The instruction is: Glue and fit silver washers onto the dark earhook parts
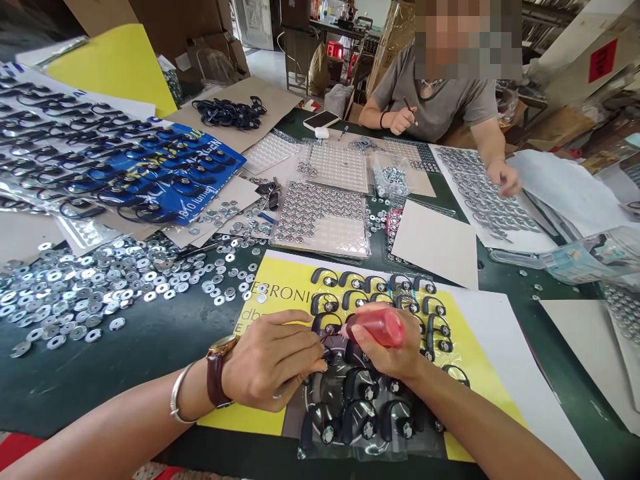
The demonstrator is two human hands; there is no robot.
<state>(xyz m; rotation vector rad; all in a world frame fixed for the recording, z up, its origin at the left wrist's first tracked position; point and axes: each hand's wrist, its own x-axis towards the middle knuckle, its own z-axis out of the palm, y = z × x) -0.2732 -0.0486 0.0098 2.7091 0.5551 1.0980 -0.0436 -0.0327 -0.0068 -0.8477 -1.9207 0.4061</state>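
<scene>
My right hand [407, 357] is wrapped round a small red squeeze bottle [383, 327], tilted with its tip down toward a black ear-hook earphone part [327, 323]. Close beside the tip, my left hand [270, 363] has its fingers drawn together; whatever they pinch is hidden. A thin red wire shows near those fingertips. Both hands are over a yellow printed sheet [250, 420] bearing rows of black ear-hook parts [360, 387] with small silvery round pieces in them. Some of these parts lie on clear plastic at the near side.
Loose metal washers [100, 287] are spread at left. A blue sheet [165, 173] of ear-hook parts stands behind them. Trays of round metal pieces [320, 220] lie ahead, beside a grey card [435, 240]. Across the table a person [435, 100] works at a white sheet [480, 173] of parts.
</scene>
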